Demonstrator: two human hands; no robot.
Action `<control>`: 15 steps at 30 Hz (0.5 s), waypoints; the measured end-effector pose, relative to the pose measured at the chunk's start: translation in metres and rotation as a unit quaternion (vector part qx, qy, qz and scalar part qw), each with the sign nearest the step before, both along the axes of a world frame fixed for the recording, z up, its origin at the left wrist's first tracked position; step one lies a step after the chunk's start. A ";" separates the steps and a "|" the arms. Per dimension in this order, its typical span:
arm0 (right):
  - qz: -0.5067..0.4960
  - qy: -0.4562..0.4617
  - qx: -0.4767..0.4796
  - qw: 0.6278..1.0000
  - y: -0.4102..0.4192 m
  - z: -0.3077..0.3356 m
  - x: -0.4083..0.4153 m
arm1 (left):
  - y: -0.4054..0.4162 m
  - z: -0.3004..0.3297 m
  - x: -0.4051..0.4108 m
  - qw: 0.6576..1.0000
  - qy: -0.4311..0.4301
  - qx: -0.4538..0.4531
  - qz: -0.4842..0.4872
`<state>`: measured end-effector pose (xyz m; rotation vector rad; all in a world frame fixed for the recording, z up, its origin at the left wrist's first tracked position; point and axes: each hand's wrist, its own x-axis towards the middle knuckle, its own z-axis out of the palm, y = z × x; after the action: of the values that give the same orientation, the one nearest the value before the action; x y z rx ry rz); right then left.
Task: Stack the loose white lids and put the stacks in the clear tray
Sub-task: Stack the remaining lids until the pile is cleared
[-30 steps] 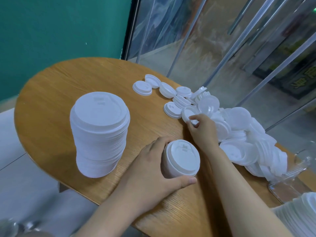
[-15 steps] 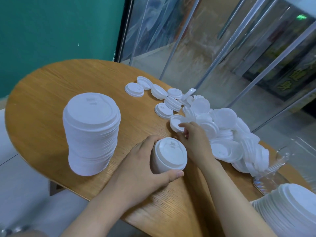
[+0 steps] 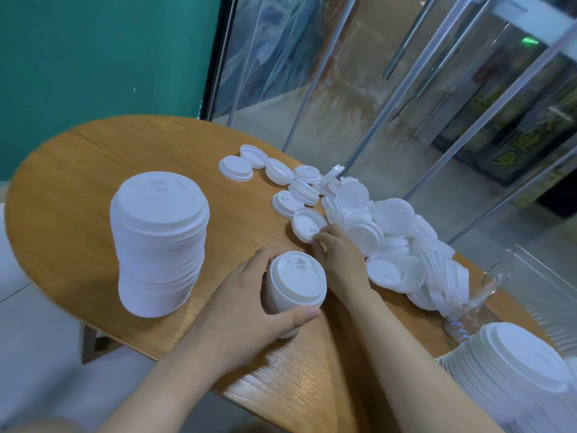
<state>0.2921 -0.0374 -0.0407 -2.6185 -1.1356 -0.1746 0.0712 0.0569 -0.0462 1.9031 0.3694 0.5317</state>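
Since a second ago, the right hand (image 3: pixel 338 257) has drawn back from the heap toward the frame's centre, its fingers (image 3: pixel 321 237) pinching the near rim of an upturned lid (image 3: pixel 307 225). That lid lies hollow side up on the worktop (image 3: pixel 78 189), just above the small stack (image 3: pixel 295 290), apart from it. The left hand (image 3: pixel 246 310) wraps the small stack, fingers curled behind and thumb across the front. The step in hand seems to be adding one more lid; next it likely needs flipping dome-up and seating squarely on the stack. The small stack stands upright, its long axis vertical, top face toward the camera. Loose lids (image 3: pixel 396 242) sprawl to centre right. A taller stack (image 3: pixel 159 251) stands at left. The clear tray (image 3: pixel 487 304) sits at lower right, with another stack (image 3: pixel 515 379) below it.
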 end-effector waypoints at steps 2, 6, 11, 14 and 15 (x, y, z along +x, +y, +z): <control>0.001 0.003 0.002 1.000 0.001 0.001 0.002 | 0.001 -0.001 0.001 1.000 -0.001 0.001 -0.001; -0.015 0.009 0.023 1.000 0.001 0.001 0.003 | 0.002 -0.002 0.003 1.000 -0.001 0.002 0.001; -0.022 0.014 0.052 0.998 -0.007 -0.003 0.003 | 0.003 -0.003 0.005 1.000 -0.003 -0.002 0.000; -0.026 0.011 0.092 0.995 -0.012 -0.001 0.000 | 0.003 -0.005 0.005 1.000 -0.005 0.000 -0.001; -0.030 0.012 0.108 0.994 -0.014 0.002 -0.001 | 0.004 -0.005 0.005 1.000 -0.004 0.000 -0.002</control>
<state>0.2907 -0.0513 -0.0390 -2.4578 -0.9708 -0.2630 0.0757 0.0604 -0.0513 1.9011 0.3609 0.5378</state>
